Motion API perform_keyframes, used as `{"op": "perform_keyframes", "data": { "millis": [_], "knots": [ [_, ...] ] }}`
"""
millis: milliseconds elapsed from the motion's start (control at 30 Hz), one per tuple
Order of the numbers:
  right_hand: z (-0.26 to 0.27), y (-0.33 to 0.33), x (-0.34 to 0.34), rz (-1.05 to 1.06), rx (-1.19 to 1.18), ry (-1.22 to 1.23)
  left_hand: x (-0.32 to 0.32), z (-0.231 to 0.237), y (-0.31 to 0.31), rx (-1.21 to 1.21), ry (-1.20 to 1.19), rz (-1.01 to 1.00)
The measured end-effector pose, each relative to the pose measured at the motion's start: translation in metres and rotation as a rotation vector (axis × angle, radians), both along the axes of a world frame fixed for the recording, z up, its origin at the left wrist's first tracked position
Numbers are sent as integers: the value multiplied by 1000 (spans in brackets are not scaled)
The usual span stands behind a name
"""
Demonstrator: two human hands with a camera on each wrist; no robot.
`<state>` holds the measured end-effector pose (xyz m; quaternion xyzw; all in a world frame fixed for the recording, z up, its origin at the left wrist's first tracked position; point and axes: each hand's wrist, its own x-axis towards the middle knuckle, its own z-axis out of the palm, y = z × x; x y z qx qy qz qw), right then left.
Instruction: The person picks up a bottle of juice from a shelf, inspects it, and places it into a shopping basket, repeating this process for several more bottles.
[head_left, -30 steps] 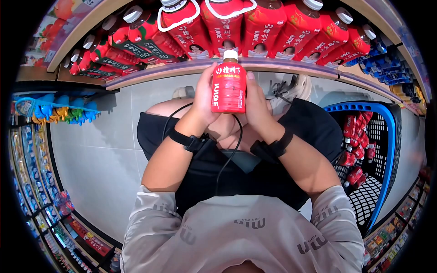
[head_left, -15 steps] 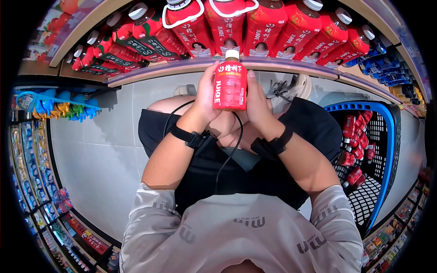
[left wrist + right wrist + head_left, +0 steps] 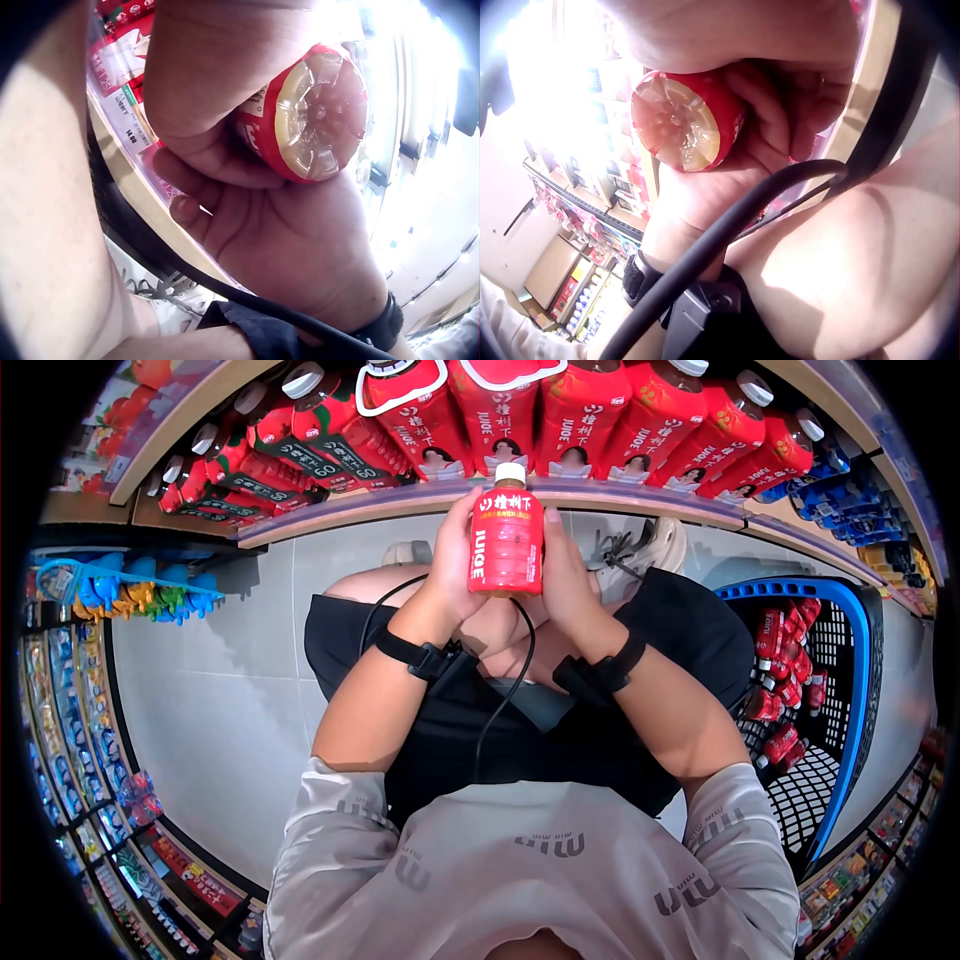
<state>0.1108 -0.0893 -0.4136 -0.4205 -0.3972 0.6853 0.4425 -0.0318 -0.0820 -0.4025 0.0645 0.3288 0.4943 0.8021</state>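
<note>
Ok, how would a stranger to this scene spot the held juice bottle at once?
Across the head view's top, find the shelf of large red bottles. In front of its edge is a white-capped red juice bottle between left grip and right grip. Unlike those shelved or in the blue-rimmed basket, it alone is held.
</note>
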Motion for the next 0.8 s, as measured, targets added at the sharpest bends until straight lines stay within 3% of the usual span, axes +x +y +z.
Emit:
{"op": "perform_keyframes", "data": {
  "millis": [267,800],
  "knots": [
    [-9,2,-2,18,-56,104,4,10,-2,-13,27,23],
    [-12,1,-1,4,-40,81,0,-1,-1,0,-13,-13]
  ]
}}
